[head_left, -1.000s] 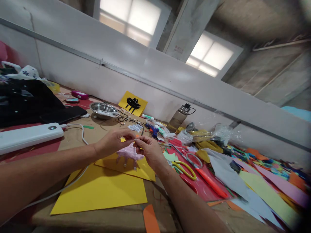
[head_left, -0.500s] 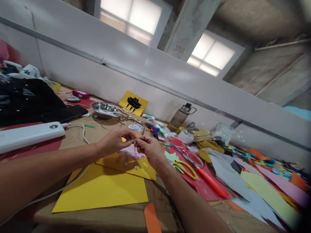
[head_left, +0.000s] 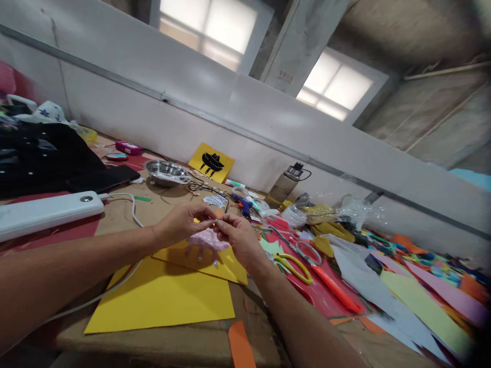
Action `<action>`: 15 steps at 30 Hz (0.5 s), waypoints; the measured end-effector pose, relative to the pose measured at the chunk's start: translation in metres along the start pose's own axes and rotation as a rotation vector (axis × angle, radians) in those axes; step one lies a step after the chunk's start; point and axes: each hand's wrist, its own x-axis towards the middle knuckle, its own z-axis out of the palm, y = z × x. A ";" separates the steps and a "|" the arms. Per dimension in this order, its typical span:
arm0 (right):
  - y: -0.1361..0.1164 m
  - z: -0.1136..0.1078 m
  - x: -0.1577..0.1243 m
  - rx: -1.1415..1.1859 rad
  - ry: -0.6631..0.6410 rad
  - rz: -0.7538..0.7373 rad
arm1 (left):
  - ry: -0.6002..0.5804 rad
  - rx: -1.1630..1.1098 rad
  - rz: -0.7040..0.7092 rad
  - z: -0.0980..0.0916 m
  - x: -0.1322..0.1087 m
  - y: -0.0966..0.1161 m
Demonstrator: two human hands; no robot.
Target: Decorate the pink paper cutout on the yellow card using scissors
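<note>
Above the desk my left hand (head_left: 184,222) and my right hand (head_left: 238,236) meet fingertip to fingertip, each closed in a pinch. Between them shows a tiny pale speck, too small to name. Just below the fingers lies a lilac cut-out (head_left: 207,239) with dangling strips and small bead-like ends, partly hidden by my hands. It rests on a yellow card (head_left: 230,266), which overlaps a larger yellow sheet (head_left: 164,296) nearer to me.
A metal bowl (head_left: 164,171) and a white power bank (head_left: 49,212) with a cable are left. A yellow card with a black cut-out (head_left: 210,162) leans on the wall. Right are a bottle (head_left: 282,189), yellow-handled pliers (head_left: 293,268), scissors (head_left: 307,250) and coloured sheets (head_left: 422,301).
The hands keep the same pinch at nearly the same spot. The whole view has shifted very slightly; nothing on the desk has visibly moved.
</note>
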 end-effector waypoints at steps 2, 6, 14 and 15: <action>0.001 0.000 0.000 0.006 -0.006 0.001 | 0.000 0.001 0.002 0.000 0.000 -0.001; 0.000 0.000 0.000 0.024 -0.004 0.007 | 0.008 0.019 0.014 0.001 0.000 -0.003; -0.001 0.002 0.002 0.004 0.016 -0.001 | 0.019 -0.202 -0.057 0.005 0.000 -0.004; -0.001 0.002 0.001 -0.008 0.023 -0.007 | 0.018 -0.269 -0.081 0.005 0.001 -0.004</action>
